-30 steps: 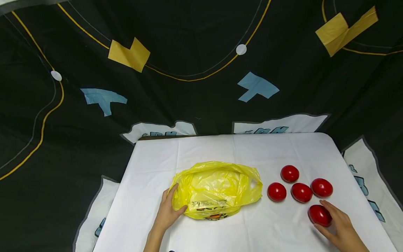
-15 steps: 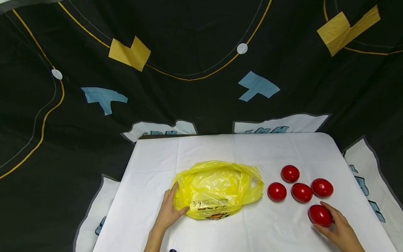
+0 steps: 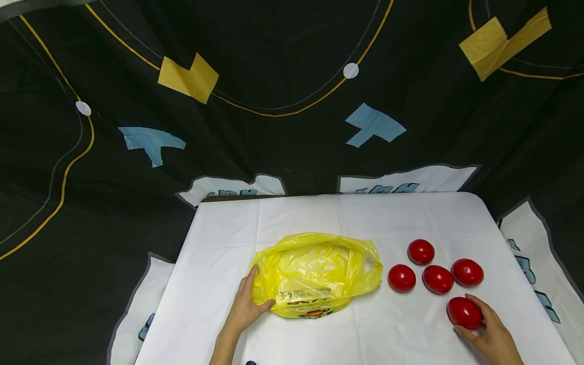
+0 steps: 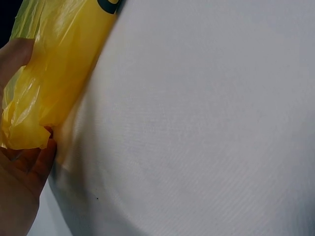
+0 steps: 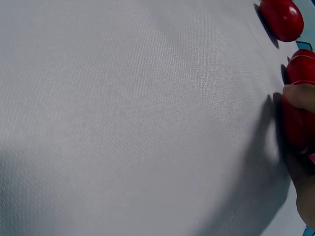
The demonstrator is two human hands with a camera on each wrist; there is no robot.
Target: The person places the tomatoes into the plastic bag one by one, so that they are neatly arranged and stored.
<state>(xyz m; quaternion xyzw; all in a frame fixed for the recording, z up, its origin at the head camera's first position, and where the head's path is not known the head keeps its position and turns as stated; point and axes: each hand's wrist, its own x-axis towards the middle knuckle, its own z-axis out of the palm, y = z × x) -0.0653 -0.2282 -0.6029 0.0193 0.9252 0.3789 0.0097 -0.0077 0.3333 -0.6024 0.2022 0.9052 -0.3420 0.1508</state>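
Left hand (image 3: 245, 307) pinching bag (image 3: 315, 271), right hand (image 3: 495, 335) red oval (image 3: 463, 313).

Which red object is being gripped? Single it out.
The red object lowest in the head view: the right hand grips it, while no hand touches the other four.

And here's the black backdrop (image 3: 274, 162), filling the head view beyond the table (image 3: 301, 215), which wears a white, lightly creased covering. Up top a thin yellow line (image 3: 274, 116) dips in a broad curve, a white disc (image 3: 351, 70) sitting on it, a second white disc (image 3: 83, 108) over at far left! Two notched gold shapes (image 3: 188, 81) ride high, two pale-blue shapes (image 3: 152, 139) below them. White patches (image 3: 401, 178) with blue marks peek out around the table's edges, and a tiny dark object (image 3: 250, 363) pokes in at the bottom, mostly cut off.
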